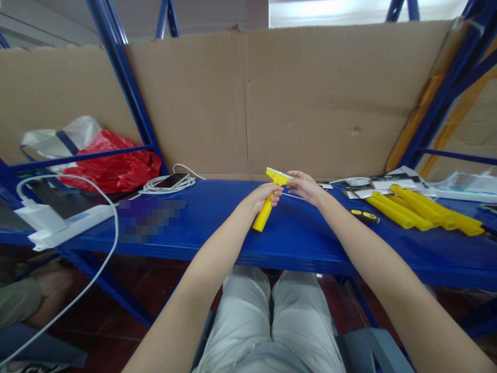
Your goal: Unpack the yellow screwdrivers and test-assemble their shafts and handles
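Note:
A yellow scraper (pixel 264 213) with a wide head and a pale strip along its top edge is held tilted above the blue table. My left hand (pixel 261 196) is closed round its handle just below the head. At the right end of the head, the fingers of my right hand (pixel 304 185) are bent and touch it; the fingertips are partly hidden. To the right, a black and yellow screwdriver handle (pixel 365 216) lies on the table. Several yellow handle tubes (pixel 423 207) lie farther right, beside flat packets (pixel 398 178).
Cardboard (pixel 310 98) walls off the back between blue posts (pixel 128 88). On the left are a white power strip (pixel 77 227) with a plug and looping cable, a red plastic bag (pixel 112 160), and a phone (pixel 173 180) with coiled cable. Another person's leg (pixel 50 290) shows at lower left.

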`<state>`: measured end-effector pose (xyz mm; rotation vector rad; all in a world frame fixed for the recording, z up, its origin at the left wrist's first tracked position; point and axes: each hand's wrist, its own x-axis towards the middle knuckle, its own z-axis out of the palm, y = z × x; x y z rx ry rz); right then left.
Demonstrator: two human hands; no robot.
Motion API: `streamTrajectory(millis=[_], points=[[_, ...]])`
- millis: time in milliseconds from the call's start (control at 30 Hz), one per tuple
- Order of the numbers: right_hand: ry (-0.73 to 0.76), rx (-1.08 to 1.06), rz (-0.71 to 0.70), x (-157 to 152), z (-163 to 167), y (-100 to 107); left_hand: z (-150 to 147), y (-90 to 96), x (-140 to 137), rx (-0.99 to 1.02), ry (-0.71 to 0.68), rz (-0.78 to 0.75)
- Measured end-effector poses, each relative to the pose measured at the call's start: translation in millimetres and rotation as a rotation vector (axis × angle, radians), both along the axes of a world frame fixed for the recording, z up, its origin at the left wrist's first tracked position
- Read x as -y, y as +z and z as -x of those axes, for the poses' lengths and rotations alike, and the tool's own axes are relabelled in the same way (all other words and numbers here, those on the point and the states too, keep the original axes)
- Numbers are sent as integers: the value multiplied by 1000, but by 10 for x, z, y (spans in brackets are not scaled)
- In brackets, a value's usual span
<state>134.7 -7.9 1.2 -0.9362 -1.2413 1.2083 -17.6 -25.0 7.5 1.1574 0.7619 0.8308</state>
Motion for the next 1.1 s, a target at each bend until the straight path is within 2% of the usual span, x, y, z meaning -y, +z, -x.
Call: streamTrajectory(millis=[200, 267, 333, 367, 433, 500, 633, 733, 900, 1000, 1100], points=[[-153, 241, -46, -23, -13, -11, 12, -11, -30, 11, 49, -3], [-214, 428, -133, -5, -129, 66, 11, -21, -43, -4, 89, -3], [-274, 702, -291, 61, -321, 192, 8, -28, -51, -24, 145, 6], [-299, 863, -323, 112, -436, 264, 5, -30, -53, -33, 169, 11], [-356, 1124, -266, 242, -674, 403, 2, -33, -55, -48, 197, 23], [-340, 1325, -165, 383, -888, 507, 3, -36, -60, -50, 202, 31], [-339, 1594, 30, 594, -1192, 541, 12, -50, -79, -44, 211, 29], [-343, 1673, 91, 657, -1365, 440, 16, -57, -88, -48, 211, 23], [-250, 1646, 100, 664, -1601, 247, 14, -62, -87, -38, 216, 33], [-123, 1673, 118, 668, -1657, 181, 16, -67, -90, -29, 211, 37], [-96, 1675, 160, 682, -1634, 151, 17, -68, -91, -35, 219, 31]])
